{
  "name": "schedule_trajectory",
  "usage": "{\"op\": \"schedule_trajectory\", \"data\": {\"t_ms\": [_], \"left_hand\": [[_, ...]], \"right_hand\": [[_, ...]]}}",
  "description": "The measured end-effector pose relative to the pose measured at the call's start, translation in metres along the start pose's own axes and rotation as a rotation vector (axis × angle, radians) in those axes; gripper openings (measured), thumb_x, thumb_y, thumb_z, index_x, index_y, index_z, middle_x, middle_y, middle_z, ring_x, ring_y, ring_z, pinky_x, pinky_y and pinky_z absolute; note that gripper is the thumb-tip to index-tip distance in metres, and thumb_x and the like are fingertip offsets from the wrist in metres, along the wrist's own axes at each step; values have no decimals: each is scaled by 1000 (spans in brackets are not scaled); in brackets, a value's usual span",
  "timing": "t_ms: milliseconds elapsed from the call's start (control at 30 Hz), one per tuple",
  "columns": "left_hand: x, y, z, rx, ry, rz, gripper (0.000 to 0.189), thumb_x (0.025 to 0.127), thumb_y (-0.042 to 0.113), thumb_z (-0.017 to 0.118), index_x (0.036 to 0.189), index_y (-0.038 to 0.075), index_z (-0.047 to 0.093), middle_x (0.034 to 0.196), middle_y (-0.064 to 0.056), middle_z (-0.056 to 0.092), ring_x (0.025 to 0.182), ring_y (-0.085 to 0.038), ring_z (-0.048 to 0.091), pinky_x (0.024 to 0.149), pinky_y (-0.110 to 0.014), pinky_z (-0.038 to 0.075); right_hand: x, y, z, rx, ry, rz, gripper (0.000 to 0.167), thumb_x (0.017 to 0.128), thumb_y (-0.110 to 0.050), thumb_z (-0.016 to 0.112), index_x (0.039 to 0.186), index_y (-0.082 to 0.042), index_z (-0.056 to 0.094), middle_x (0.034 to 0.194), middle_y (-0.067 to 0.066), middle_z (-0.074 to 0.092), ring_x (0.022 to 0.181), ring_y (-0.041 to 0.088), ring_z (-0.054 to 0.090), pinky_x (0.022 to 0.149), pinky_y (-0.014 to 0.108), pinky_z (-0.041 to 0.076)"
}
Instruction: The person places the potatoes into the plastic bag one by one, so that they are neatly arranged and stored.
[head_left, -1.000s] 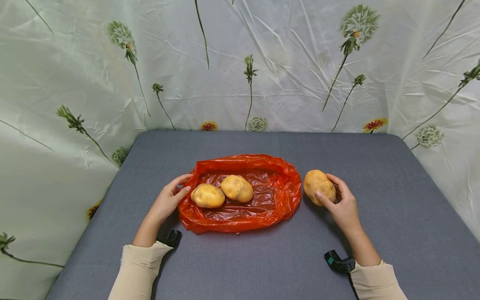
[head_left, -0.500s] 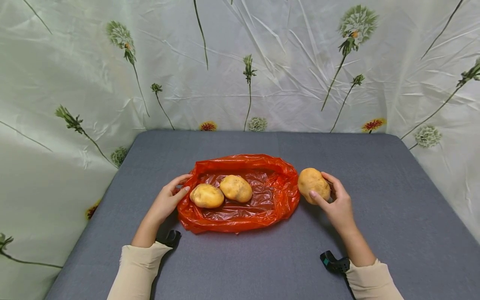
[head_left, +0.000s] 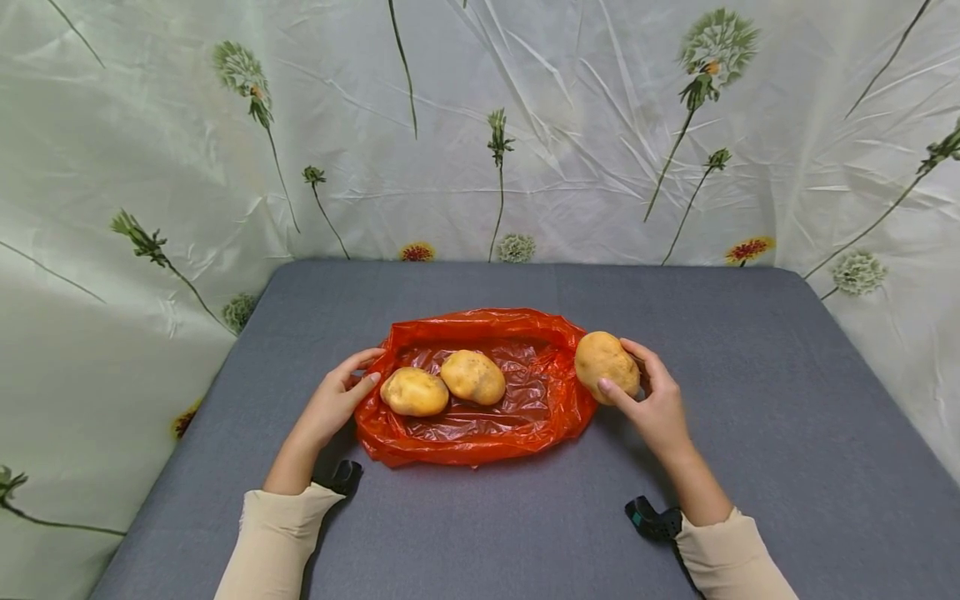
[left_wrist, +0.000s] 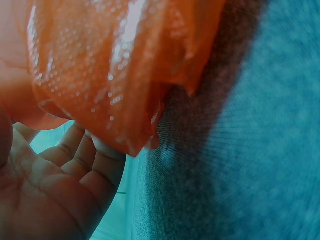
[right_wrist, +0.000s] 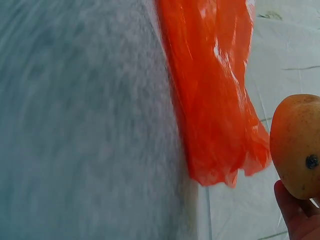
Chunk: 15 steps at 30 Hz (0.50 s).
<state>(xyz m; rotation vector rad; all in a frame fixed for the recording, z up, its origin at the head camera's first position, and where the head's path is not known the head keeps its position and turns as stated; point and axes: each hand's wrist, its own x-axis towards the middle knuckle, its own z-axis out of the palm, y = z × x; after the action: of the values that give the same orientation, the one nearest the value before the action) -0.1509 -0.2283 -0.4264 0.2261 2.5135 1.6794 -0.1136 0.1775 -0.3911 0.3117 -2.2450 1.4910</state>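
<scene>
A red plastic bag lies spread with its mouth upward in the head view. Two potatoes sit inside it, side by side toward its left. My left hand holds the bag's left edge between thumb and fingers; in the left wrist view the red film covers some fingertips. My right hand grips a third potato over the bag's right rim. In the right wrist view this potato shows a dark spot, and only part of the hand is visible.
The bag rests on a grey cloth-covered table. Behind and at the sides hangs a pale curtain with dandelion prints. A black wrist mount sits on each forearm, left and right.
My right hand has moved left with its potato, from beside the bag to over its right rim. The left hand and the two potatoes in the bag have stayed in place.
</scene>
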Motion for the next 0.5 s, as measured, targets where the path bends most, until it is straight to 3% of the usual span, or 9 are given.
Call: {"op": "schedule_trajectory", "data": {"t_ms": [500], "left_hand": [[-1,3,0,10,2,-12,40,92,20,52,130,13,44,119,-17,46,80,-26,52,60,-30,48]], "right_hand": [[8,-10,27,30,-96,-1,55,71,6,70,121,9,47,115,22,51,96,12,49,78,14,40]]}}
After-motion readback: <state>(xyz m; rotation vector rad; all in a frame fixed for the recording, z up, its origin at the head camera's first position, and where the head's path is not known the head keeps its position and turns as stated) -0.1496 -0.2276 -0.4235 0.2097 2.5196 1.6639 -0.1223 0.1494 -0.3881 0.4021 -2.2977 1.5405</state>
